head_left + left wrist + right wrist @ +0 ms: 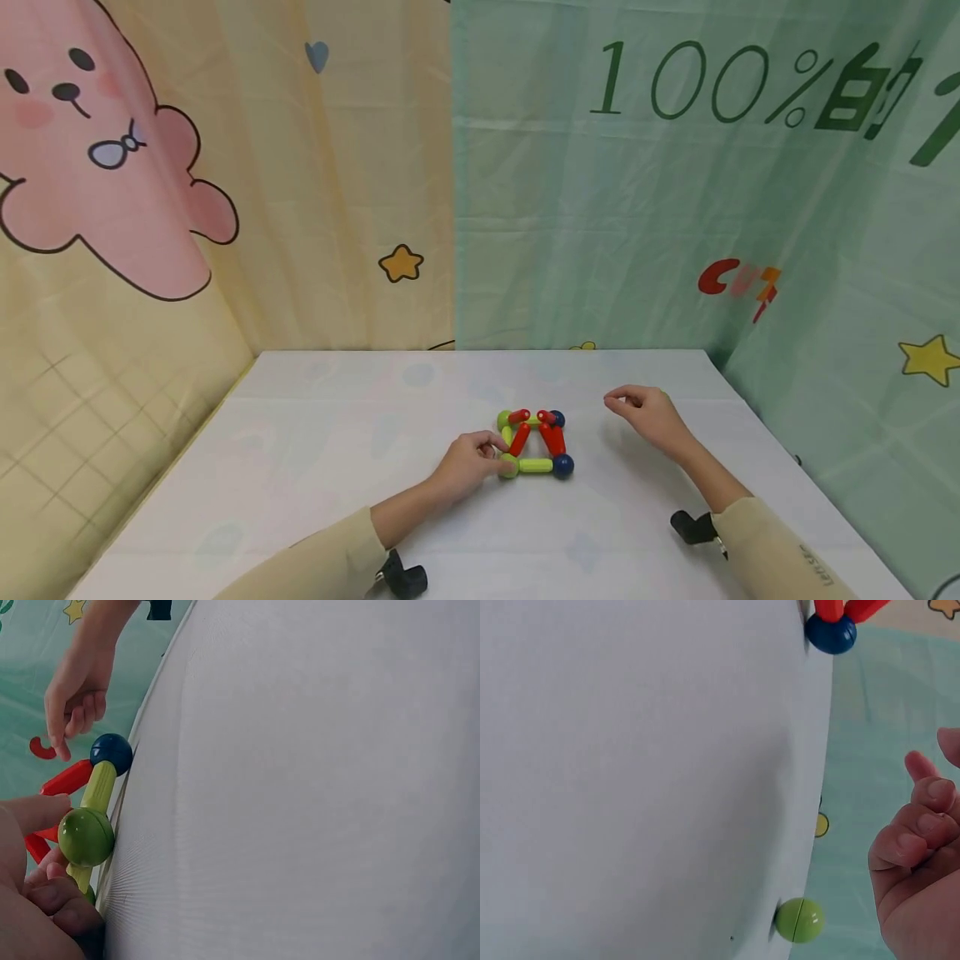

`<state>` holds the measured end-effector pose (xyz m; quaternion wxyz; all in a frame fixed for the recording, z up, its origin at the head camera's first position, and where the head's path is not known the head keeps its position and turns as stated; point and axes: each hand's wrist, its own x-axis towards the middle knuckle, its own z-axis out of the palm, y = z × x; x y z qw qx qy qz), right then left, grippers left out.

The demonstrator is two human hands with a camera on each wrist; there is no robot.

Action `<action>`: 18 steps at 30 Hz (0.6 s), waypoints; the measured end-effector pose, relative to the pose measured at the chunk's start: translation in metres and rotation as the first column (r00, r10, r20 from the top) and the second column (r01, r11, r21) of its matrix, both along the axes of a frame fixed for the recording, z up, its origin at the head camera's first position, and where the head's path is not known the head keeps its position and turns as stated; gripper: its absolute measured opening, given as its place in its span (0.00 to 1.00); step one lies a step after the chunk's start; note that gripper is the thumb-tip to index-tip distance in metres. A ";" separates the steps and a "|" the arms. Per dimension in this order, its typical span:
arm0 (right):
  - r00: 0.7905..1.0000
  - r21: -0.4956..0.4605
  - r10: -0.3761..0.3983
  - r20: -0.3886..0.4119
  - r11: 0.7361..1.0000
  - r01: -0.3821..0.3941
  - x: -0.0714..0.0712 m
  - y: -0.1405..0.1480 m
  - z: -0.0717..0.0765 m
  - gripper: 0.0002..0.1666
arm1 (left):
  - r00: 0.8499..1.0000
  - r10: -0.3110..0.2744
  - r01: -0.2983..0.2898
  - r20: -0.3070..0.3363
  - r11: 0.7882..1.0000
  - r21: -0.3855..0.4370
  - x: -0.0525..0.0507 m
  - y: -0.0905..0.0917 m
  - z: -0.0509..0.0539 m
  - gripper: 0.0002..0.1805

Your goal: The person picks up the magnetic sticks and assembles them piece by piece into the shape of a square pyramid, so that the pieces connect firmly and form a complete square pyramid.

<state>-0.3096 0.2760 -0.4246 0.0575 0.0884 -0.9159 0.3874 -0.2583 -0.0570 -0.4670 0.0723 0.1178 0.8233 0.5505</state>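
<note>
A magnetic stick-and-ball frame (pixel 536 466) stands on the white table, with green balls at its left corners and blue balls at its right ones. Light green rods form its base, and red rods (pixel 552 439) lean inward above. My left hand (pixel 465 467) grips its near left corner, thumb by the green ball (pixel 86 837) and fingers around the rods beside it. To the frame's right, my right hand (pixel 651 417) hovers with loosely curled fingers, holding nothing. A loose green ball (pixel 799 920) sits near that hand in the right wrist view; the hand largely hides it in the head view.
The white table (pixel 315 467) ends at a back edge against printed curtains, yellow (pixel 345 167) on the left and green (pixel 570 208) on the right. Black wrist camera mounts (pixel 405 577) stick out below both sleeves.
</note>
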 end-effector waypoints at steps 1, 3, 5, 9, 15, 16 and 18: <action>1.000 -0.007 -0.014 -0.007 1.000 0.014 -0.001 0.004 0.000 0.23 | 1.000 -0.007 0.007 -0.006 1.000 -0.001 0.000 -0.001 -0.001 0.13; 1.000 -0.021 -0.031 -0.004 0.999 0.031 -0.003 0.011 0.001 0.25 | 1.000 -0.011 0.011 -0.019 1.000 -0.003 0.001 -0.002 -0.002 0.13; 0.999 -0.031 -0.043 0.000 0.999 0.043 -0.006 0.018 0.001 0.26 | 0.999 -0.009 0.009 -0.035 1.000 -0.003 0.002 -0.003 -0.002 0.14; 0.994 -0.050 -0.104 0.034 0.993 0.105 -0.013 0.031 -0.002 0.28 | 0.999 -0.001 0.002 -0.049 1.000 0.011 0.003 -0.004 -0.003 0.14; 0.968 -0.103 -0.229 0.104 0.965 0.240 -0.026 0.050 -0.012 0.31 | 0.999 0.004 -0.002 -0.035 0.999 0.047 0.004 -0.003 -0.005 0.13; 0.964 -0.113 -0.242 0.112 0.960 0.254 -0.028 0.053 -0.014 0.31 | 0.999 0.005 -0.003 -0.034 0.999 0.047 0.004 -0.003 -0.005 0.13; 0.954 -0.147 -0.268 0.136 0.947 0.287 -0.031 0.059 -0.017 0.32 | 0.999 0.011 -0.010 -0.035 0.999 0.037 0.004 -0.002 -0.005 0.14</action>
